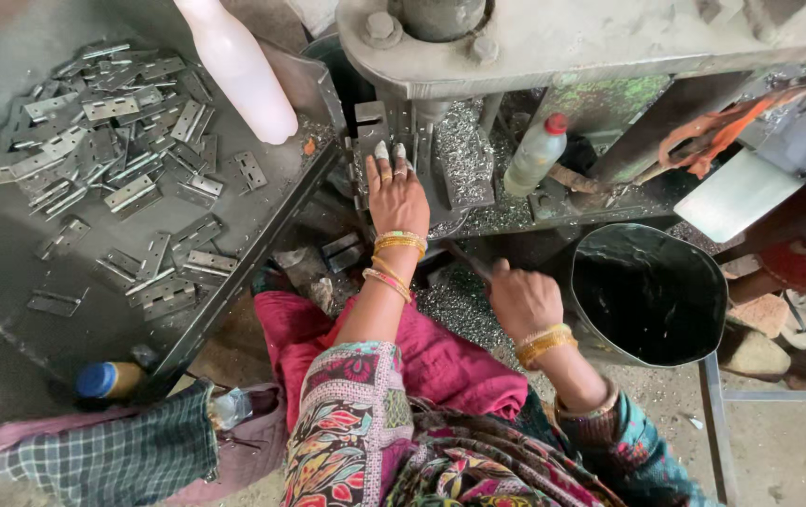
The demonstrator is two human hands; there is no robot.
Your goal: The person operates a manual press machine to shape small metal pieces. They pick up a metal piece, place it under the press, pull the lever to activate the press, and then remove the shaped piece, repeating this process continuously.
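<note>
My left hand (395,188) reaches forward into the press machine (553,42), fingertips pressed on a small metal piece at the die block (376,131); what it grips is hidden. My right hand (521,299) is closed around a dark lever handle (470,265) below the machine bed. Both wrists carry gold bangles. A pile of grey metal hinges (107,141) lies on the slanted metal tray (8,272) to the left.
A pale pink plastic bottle (238,66) lies at the tray's top. A small bottle with a red cap (536,150) stands on the machine bed among metal shavings. A black bucket (649,293) sits at right. A blue-capped bottle (107,379) lies below the tray.
</note>
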